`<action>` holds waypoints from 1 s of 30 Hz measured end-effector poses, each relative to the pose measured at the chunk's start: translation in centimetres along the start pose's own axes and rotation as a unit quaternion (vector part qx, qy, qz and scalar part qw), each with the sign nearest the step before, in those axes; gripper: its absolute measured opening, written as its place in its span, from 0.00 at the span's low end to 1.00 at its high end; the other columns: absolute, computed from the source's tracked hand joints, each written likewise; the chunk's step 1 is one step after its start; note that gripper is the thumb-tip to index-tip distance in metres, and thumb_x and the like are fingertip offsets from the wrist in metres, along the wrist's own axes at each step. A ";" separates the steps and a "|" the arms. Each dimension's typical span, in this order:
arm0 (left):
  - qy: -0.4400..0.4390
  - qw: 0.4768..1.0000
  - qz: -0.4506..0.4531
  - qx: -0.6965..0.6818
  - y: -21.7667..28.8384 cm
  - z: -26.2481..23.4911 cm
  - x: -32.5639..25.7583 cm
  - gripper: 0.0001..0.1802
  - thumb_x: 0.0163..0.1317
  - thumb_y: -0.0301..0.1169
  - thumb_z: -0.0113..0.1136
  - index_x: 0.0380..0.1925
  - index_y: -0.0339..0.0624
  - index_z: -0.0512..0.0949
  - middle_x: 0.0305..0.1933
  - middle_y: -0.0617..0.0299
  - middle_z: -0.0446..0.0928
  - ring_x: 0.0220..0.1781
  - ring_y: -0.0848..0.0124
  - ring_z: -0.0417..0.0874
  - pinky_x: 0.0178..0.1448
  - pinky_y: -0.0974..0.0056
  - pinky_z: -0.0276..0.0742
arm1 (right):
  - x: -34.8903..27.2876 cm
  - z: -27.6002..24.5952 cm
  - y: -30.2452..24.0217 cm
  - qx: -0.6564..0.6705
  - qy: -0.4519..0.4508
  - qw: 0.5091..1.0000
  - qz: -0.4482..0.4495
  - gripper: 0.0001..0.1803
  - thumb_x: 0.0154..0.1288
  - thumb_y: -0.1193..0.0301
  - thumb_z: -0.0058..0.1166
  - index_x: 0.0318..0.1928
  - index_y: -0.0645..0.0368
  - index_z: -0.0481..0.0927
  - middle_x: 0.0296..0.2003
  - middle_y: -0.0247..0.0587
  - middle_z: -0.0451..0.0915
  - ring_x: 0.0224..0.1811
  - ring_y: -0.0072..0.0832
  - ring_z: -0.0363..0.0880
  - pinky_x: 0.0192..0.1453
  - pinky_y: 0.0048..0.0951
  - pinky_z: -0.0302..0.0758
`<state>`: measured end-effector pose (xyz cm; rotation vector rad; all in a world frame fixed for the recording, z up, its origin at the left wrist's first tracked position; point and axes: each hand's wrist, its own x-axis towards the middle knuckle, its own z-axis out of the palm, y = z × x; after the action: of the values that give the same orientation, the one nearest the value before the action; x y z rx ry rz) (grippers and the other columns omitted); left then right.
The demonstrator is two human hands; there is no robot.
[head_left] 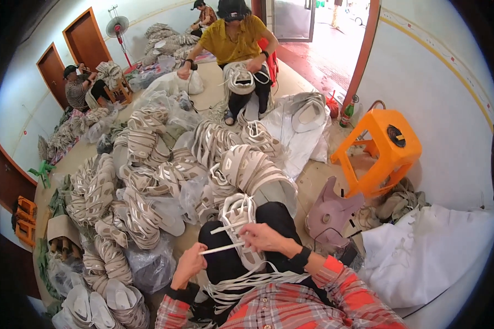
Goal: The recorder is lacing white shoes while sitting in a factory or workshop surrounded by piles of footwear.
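A beige and white shoe upper rests on my lap between my dark-trousered knees, its lacing side up. My left hand is closed on one flat white shoelace, drawn out to the left of the upper. Over the upper, my right hand has its fingers pinched at the lacing, on a shoelace by the eyelets; the exact grip is partly hidden. Another lace end sticks out to the left, above the first. A bundle of loose white laces lies across my lap.
Stacked shoe uppers cover the floor ahead and left, among plastic bags. An orange stool, a mauve plastic piece and a white sack stand or lie right. A co-worker sits opposite, handling an upper.
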<state>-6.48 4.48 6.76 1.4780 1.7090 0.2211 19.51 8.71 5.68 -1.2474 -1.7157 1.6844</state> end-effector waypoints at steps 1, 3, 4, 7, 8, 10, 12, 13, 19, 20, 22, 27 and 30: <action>0.009 1.000 0.006 0.001 -0.6 -1.0 -0.2 0.09 0.55 0.23 0.49 0.35 0.35 0.76 0.29 0.56 0.79 0.33 0.69 0.80 0.37 0.66 0.72 | 1.1 0.5 0.1 -0.025 -0.049 0.998 -0.008 0.13 0.65 0.69 0.43 0.46 0.63 0.72 0.21 0.38 0.78 0.17 0.20 0.75 0.18 0.22 0.73; -0.078 0.982 0.101 -0.139 -2.8 -1.4 -1.0 0.08 0.59 0.28 0.51 0.33 0.36 0.78 0.28 0.63 0.79 0.32 0.77 0.76 0.38 0.69 0.71 | 1.6 1.4 -2.2 0.011 -0.158 0.983 0.093 0.13 0.65 0.67 0.43 0.42 0.64 0.73 0.21 0.39 0.77 0.14 0.21 0.74 0.15 0.22 0.72; -0.085 0.981 0.105 -0.139 -2.4 -1.7 -1.8 0.09 0.60 0.30 0.53 0.33 0.37 0.78 0.28 0.66 0.78 0.33 0.80 0.74 0.38 0.70 0.70 | 2.3 1.8 -2.0 -0.011 -0.202 0.972 0.118 0.13 0.65 0.67 0.43 0.40 0.64 0.74 0.20 0.39 0.77 0.13 0.21 0.74 0.14 0.22 0.71; -0.074 0.974 0.133 -0.170 -3.0 -2.4 -3.7 0.10 0.60 0.33 0.56 0.32 0.39 0.80 0.30 0.68 0.79 0.33 0.82 0.74 0.40 0.73 0.71 | 3.6 3.4 -0.7 0.030 -0.259 0.956 0.133 0.13 0.65 0.65 0.44 0.34 0.63 0.75 0.18 0.38 0.76 0.10 0.22 0.73 0.13 0.21 0.70; -0.100 0.971 0.135 -0.172 -4.0 -2.1 -4.2 0.10 0.60 0.34 0.54 0.34 0.39 0.80 0.33 0.68 0.79 0.36 0.81 0.76 0.42 0.72 0.71 | 3.7 3.8 -0.9 0.043 -0.276 0.953 0.116 0.13 0.64 0.66 0.44 0.35 0.64 0.74 0.18 0.40 0.76 0.11 0.23 0.73 0.11 0.22 0.69; -0.170 0.964 0.093 -0.185 -1.2 -2.8 -4.8 0.13 0.63 0.38 0.52 0.42 0.44 0.77 0.36 0.64 0.78 0.38 0.78 0.75 0.44 0.71 0.70 | 3.2 3.9 -1.6 0.045 -0.312 0.945 0.093 0.12 0.62 0.66 0.46 0.34 0.63 0.74 0.19 0.41 0.76 0.14 0.24 0.75 0.13 0.24 0.70; -0.204 0.940 0.090 -0.257 1.0 -1.5 -5.2 0.15 0.65 0.40 0.49 0.45 0.43 0.75 0.35 0.63 0.76 0.36 0.77 0.73 0.42 0.71 0.68 | 1.8 4.2 -5.1 0.003 -0.345 0.935 0.074 0.14 0.63 0.62 0.47 0.34 0.61 0.77 0.21 0.40 0.77 0.19 0.25 0.75 0.20 0.26 0.71; -0.208 0.917 0.138 -0.311 0.1 0.0 -4.6 0.14 0.67 0.37 0.47 0.43 0.39 0.75 0.34 0.65 0.76 0.35 0.77 0.73 0.40 0.71 0.68 | 0.8 4.2 -7.1 -0.023 -0.348 0.935 0.066 0.17 0.65 0.59 0.46 0.36 0.61 0.79 0.22 0.40 0.78 0.21 0.26 0.74 0.24 0.26 0.71; -0.147 0.939 0.139 -0.277 0.5 -1.7 -6.0 0.15 0.65 0.38 0.49 0.25 0.40 0.75 0.21 0.71 0.69 0.24 0.81 0.66 0.30 0.74 0.61 | -1.5 0.9 -9.7 0.026 -0.323 0.946 -0.034 0.15 0.62 0.60 0.51 0.26 0.59 0.79 0.15 0.34 0.75 0.14 0.20 0.70 0.18 0.20 0.67; -0.121 0.924 0.122 -0.343 -0.3 -1.8 -7.1 0.14 0.64 0.38 0.50 0.25 0.40 0.76 0.21 0.71 0.69 0.23 0.81 0.65 0.29 0.74 0.61 | -2.0 0.2 -10.7 0.009 -0.322 0.946 -0.026 0.16 0.62 0.60 0.51 0.26 0.59 0.79 0.15 0.34 0.74 0.14 0.20 0.69 0.19 0.21 0.66; -0.089 0.935 0.022 -0.341 -0.1 -4.9 -10.9 0.10 0.64 0.35 0.50 0.30 0.42 0.77 0.22 0.71 0.70 0.24 0.81 0.67 0.29 0.75 0.62 | -1.4 -1.1 -8.5 0.020 -0.285 0.957 -0.043 0.16 0.62 0.60 0.51 0.27 0.59 0.79 0.16 0.34 0.74 0.14 0.20 0.68 0.19 0.21 0.65; -0.062 0.935 -0.006 -0.348 -9.7 -11.4 -11.3 0.09 0.64 0.32 0.49 0.31 0.40 0.76 0.24 0.69 0.73 0.24 0.78 0.69 0.28 0.73 0.63 | 0.5 -5.0 -7.7 0.179 -0.211 0.961 -0.008 0.11 0.61 0.64 0.55 0.31 0.59 0.80 0.19 0.33 0.77 0.15 0.18 0.68 0.21 0.20 0.65; -0.019 0.921 0.036 -0.387 -11.3 -16.1 -11.4 0.08 0.64 0.32 0.49 0.33 0.40 0.75 0.26 0.67 0.73 0.27 0.76 0.70 0.31 0.71 0.64 | 0.7 -5.9 -7.1 0.210 -0.216 0.953 0.012 0.09 0.58 0.66 0.57 0.32 0.59 0.80 0.20 0.34 0.78 0.16 0.17 0.69 0.19 0.19 0.64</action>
<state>-26.29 -2.69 15.26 0.9316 1.2966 0.8011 21.84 13.61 13.14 -0.7433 -1.4389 2.3134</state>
